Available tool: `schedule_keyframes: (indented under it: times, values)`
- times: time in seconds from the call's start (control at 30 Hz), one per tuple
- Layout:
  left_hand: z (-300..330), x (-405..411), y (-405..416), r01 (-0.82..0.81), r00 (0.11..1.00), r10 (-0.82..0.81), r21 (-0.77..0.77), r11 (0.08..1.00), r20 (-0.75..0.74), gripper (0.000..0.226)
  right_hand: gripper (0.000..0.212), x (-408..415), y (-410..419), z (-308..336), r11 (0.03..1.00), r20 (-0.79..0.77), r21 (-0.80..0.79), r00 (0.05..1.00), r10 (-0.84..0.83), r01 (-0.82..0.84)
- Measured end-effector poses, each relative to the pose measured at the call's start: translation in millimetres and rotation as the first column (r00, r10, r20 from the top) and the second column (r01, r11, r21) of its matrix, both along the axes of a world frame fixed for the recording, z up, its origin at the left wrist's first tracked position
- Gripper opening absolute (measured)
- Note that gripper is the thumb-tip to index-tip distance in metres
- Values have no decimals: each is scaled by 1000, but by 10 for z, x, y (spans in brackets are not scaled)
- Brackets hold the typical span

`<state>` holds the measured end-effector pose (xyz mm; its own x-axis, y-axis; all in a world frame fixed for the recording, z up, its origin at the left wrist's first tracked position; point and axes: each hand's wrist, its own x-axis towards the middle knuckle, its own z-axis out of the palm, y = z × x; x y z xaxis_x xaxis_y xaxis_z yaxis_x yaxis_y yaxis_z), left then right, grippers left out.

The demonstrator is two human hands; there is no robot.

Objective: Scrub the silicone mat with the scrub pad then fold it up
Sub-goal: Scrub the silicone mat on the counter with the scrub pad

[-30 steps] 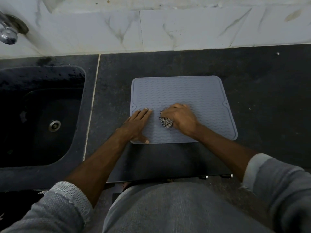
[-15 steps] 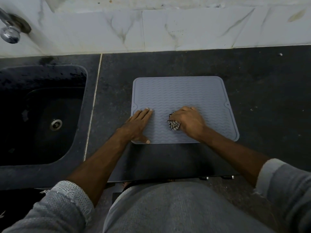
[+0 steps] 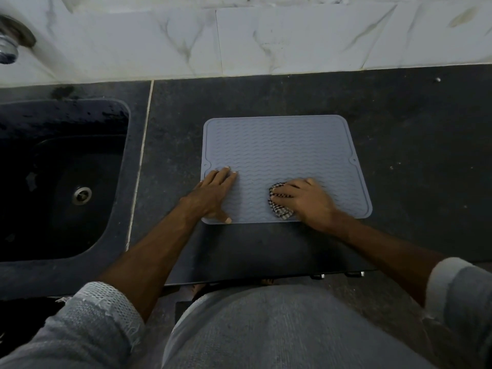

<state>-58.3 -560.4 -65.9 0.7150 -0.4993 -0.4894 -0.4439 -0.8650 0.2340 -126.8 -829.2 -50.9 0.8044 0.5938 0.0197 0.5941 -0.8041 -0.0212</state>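
Observation:
A grey silicone mat (image 3: 282,147) with a wavy ribbed pattern lies flat on the dark counter. My left hand (image 3: 213,194) rests flat on the mat's near left corner, fingers together, thumb at the near edge. My right hand (image 3: 306,201) presses a checked scrub pad (image 3: 279,209) against the mat close to its near edge, right of the middle. Most of the pad is hidden under my fingers and palm.
A black sink (image 3: 61,177) with a metal drain (image 3: 82,194) is set into the counter (image 3: 412,145) to the left. A metal tap (image 3: 9,46) juts from the marble-tiled wall (image 3: 266,41) at the far left. The counter's front edge runs just before my body.
My right hand has slid the scrub pad to the right and toward the mat's near edge. My left hand has stayed pressed on the near left corner.

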Motion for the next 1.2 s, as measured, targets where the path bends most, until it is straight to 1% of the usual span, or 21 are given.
schedule_keyframes:
  times: [0.1, 0.23, 0.3, 0.4, 0.47, 0.53, 0.6, 0.7, 0.73, 0.87, 0.93, 1.07, 1.2]
  values:
    - [3, 0, -22, -4, 1000, 4, 8, 1000, -1, 127, 49, 15, 195, 45, 1000, 10, 25, 1000, -3, 2]
    - [2, -5, -47, -4, 1000, 3, 36, 999, 18, 128, 36, -21, 639, -27, 996, 10, 61, 998, 58, -59]
    - [5, -5, -41, -4, 1000, 4, 32, 999, 14, 127, 35, -48, 576, -32, 996, 33, 53, 997, 69, -71]
    - [10, 3, -18, -3, 1000, 3, 18, 1000, -1, 126, 38, -117, 170, -42, 995, 79, 38, 993, 92, -96]
    - [17, -2, -20, -3, 1000, 3, 22, 1000, 1, 126, 47, -162, -48, -57, 997, 86, 23, 994, 68, -71]
    - [27, -7, -32, -2, 1000, 2, 28, 1000, 4, 126, 53, -164, -90, -92, 999, 66, 3, 997, 38, -38]
    - [40, -11, -45, -6, 1000, 6, 32, 999, 7, 126, 51, -114, -18, -97, 1000, 72, 18, 997, 17, -18]
    - [57, -9, -62, -10, 1000, 9, 40, 999, 6, 127, 37, 22, 224, -44, 999, 73, 48, 997, 4, -8]
    - [60, -11, -72, -10, 1000, 10, 46, 999, 6, 127, 37, 79, 339, -25, 998, 59, 55, 998, -6, 3]
    - [62, -18, -99, -18, 1000, 17, 74, 997, 13, 128, 47, 247, 701, -64, 999, -54, -12, 998, -39, 38]
    - [62, -17, -86, -12, 1000, 11, 67, 998, 15, 128, 47, 239, 597, -52, 999, -57, -24, 997, -45, 43]
    - [57, -15, -52, 0, 1000, 0, 36, 999, 9, 127, 42, 147, 59, -25, 997, -40, -1, 996, -82, 82]
    - [66, 10, -59, -3, 1000, 4, 24, 1000, -26, 126, 50, 144, -58, -12, 989, -90, -49, 986, -140, 136]
